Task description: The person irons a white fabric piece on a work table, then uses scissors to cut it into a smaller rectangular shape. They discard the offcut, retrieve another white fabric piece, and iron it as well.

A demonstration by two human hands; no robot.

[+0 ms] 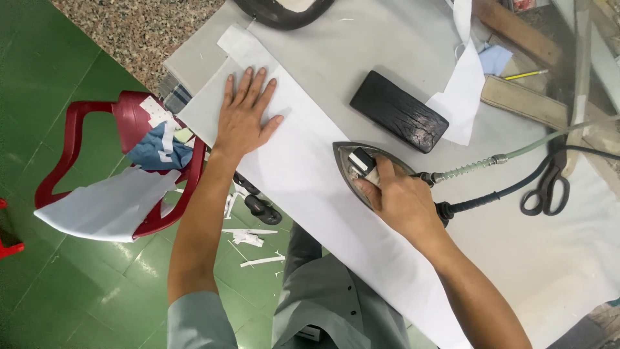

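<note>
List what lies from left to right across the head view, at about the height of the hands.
Red plastic chair with cloth scraps → left hand flat on the white cloth strip → right hand gripping the iron → scissors.

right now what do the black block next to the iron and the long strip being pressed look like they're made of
Black block: looks like wood, charred or stained dark; grain lines and cracks show, slight sheen. Long strip: thin white woven fabric, matte, lying flat under the left hand and the iron; possibly cotton, unsure.
</note>
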